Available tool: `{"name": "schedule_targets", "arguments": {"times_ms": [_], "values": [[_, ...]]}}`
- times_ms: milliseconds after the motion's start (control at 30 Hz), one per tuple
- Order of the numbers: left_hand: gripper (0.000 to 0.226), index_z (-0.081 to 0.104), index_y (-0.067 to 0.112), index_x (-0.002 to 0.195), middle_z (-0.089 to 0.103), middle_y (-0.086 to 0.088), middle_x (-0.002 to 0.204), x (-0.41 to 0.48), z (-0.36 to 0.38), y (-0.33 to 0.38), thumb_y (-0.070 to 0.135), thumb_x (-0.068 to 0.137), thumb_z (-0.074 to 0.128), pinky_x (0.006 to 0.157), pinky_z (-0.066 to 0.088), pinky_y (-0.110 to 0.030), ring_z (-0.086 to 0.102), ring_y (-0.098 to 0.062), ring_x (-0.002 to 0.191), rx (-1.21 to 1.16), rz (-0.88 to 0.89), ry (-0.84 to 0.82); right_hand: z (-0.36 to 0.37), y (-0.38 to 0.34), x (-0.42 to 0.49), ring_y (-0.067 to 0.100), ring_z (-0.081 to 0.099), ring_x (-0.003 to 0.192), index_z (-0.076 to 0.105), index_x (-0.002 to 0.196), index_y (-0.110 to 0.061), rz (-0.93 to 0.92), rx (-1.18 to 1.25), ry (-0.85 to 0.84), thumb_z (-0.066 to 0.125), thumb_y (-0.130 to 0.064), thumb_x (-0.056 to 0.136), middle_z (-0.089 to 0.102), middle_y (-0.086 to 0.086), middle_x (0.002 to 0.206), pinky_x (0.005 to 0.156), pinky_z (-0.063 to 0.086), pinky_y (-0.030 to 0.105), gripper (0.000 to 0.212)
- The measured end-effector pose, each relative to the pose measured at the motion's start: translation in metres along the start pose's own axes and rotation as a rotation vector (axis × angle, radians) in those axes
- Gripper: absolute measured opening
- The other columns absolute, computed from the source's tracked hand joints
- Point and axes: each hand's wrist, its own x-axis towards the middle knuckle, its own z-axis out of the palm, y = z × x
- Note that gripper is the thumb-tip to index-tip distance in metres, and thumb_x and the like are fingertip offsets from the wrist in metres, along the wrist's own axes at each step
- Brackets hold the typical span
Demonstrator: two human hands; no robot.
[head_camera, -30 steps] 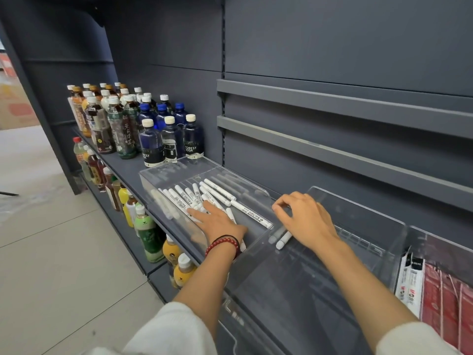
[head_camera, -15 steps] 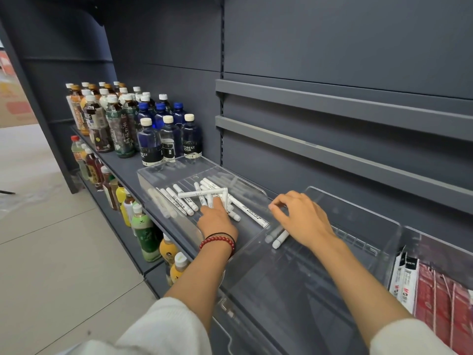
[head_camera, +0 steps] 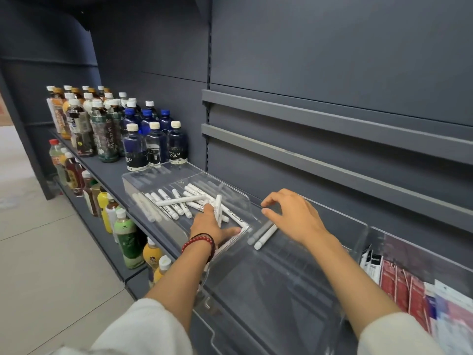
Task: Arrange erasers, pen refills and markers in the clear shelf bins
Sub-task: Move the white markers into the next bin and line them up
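Several white markers (head_camera: 163, 201) lie in the left clear bin (head_camera: 153, 172) on the shelf. My left hand (head_camera: 210, 228), with a red bead bracelet, is inside this bin. It pinches a white marker (head_camera: 218, 208) that sticks up between the fingers, and a second marker (head_camera: 180, 200) lies crosswise on the row at its fingertips. My right hand (head_camera: 294, 219) hovers over the wall between the left and middle bins with loosely bent fingers, holding nothing. Two markers (head_camera: 265, 235) lie under it in the middle clear bin (head_camera: 281, 298).
Drink bottles (head_camera: 102, 129) crowd the shelf left of the bins, and more bottles (head_camera: 125, 234) stand on the lower shelf. A third bin at the right holds red and white packets (head_camera: 399, 280). Two grey rails (head_camera: 332, 155) run along the back panel.
My left hand has pulled back toward the bin's front, lifting markers out of the row: one now stands up, one lies crosswise. My right hand has barely moved.
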Motion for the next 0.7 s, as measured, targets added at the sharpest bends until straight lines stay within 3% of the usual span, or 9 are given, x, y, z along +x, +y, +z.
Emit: {"name": "schedule_targets", "arguments": {"times_ms": [67,167,300,400,500,567,700], "values": [[0.090,0.039,0.014,0.126,0.052,-0.006,0.124,-0.001,0.000,0.003,0.042,0.057,0.089,0.093,0.045,-0.036,0.051,-0.026,0.115,0.067,0.053,-0.069,-0.004,0.004,-0.003,0.015,0.053,0.112,0.064,0.110,-0.031,-0.002,-0.011,-0.001,0.055,-0.036,0.095,0.058,-0.008,0.116,0.092,0.042,0.032,0.019],[0.092,0.033,0.014,0.137,0.050,-0.007,0.129,-0.001,0.000,0.007,0.026,0.064,0.087,0.096,0.043,-0.034,0.050,-0.026,0.119,0.142,0.119,-0.150,-0.007,0.010,-0.008,0.014,0.052,0.112,0.064,0.111,-0.031,-0.004,-0.032,-0.016,0.055,-0.036,0.095,0.058,-0.007,0.115,0.092,0.042,0.031,0.019],[0.059,0.043,0.014,0.128,0.058,-0.006,0.106,0.001,-0.005,0.008,0.012,0.077,0.073,0.086,0.050,-0.035,0.059,-0.026,0.102,0.169,0.232,-0.034,-0.008,0.016,-0.011,0.011,0.054,0.105,0.065,0.108,-0.032,-0.003,-0.006,-0.014,0.057,-0.035,0.094,0.055,-0.011,0.105,0.086,0.042,0.029,0.016],[0.046,0.049,0.014,0.112,0.060,-0.002,0.096,-0.001,-0.021,0.016,0.006,0.075,0.076,0.076,0.053,-0.034,0.063,-0.023,0.089,-0.193,0.231,0.163,-0.013,0.019,-0.008,0.008,0.054,0.090,0.065,0.102,-0.036,0.033,0.114,-0.001,0.060,-0.037,0.092,0.055,-0.016,0.102,0.081,0.046,0.029,0.012],[0.041,0.048,0.016,0.106,0.054,0.013,0.091,-0.018,-0.044,0.049,0.013,0.077,0.077,0.063,0.047,-0.016,0.058,-0.003,0.080,-0.557,0.304,0.351,-0.023,0.016,-0.004,0.008,0.057,0.079,0.067,0.096,-0.037,0.040,0.282,0.066,0.062,-0.041,0.090,0.061,-0.018,0.098,0.080,0.050,0.030,0.009],[0.042,0.047,0.019,0.107,0.050,0.019,0.092,-0.033,-0.051,0.070,0.018,0.077,0.078,0.058,0.042,-0.009,0.052,0.004,0.077,-0.685,0.370,0.351,-0.031,0.008,-0.003,0.011,0.060,0.080,0.067,0.095,-0.036,0.024,0.414,0.116,0.062,-0.044,0.089,0.066,-0.019,0.098,0.080,0.049,0.026,0.012],[0.044,0.047,0.022,0.108,0.054,0.011,0.095,-0.049,-0.037,0.087,0.018,0.077,0.078,0.059,0.045,-0.012,0.056,-0.004,0.077,-0.852,0.377,0.215,-0.041,-0.012,-0.010,0.007,0.068,0.075,0.063,0.107,-0.032,0.013,0.655,0.103,0.063,-0.045,0.089,0.071,-0.014,0.093,0.070,0.051,0.016,0.022]]}}
